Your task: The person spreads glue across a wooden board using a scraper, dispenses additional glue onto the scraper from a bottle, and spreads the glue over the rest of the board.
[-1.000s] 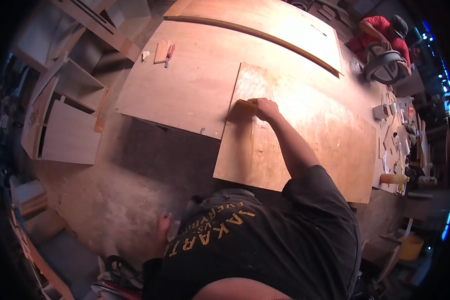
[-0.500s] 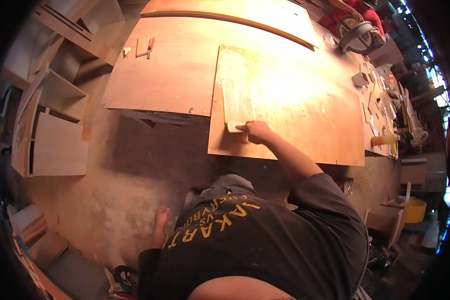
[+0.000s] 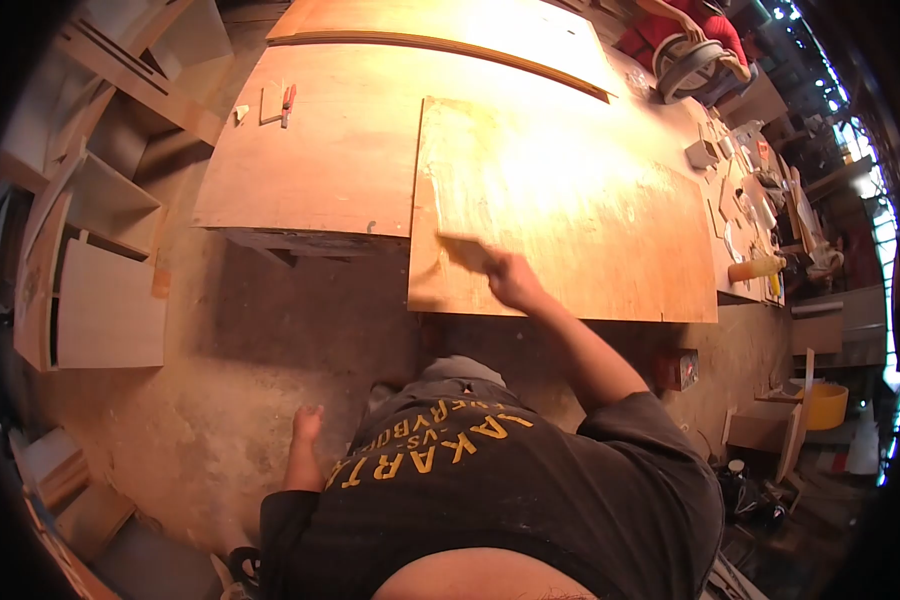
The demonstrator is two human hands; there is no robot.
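Since a second ago, the right hand has come down toward the near edge of the plywood panel, and the flat spreader it pinches between closed fingers now slants. Taking clock directions from the panel's middle, with twelve pointing away from the person, the spreader is at eight o'clock, over the panel; it is blurred, so I cannot tell whether its edge touches. Shiny streaks run along the panel's left end. The panel lies on a larger sheet and overhangs its near edge. At eight o'clock, well apart, the left hand hangs above the floor, too small to tell whether it holds anything. Red-handled pliers lie on the sheet at ten. A bottle lies past three, and at one a person in red leans over a round object. Farther off, a yellow tub stands at four.
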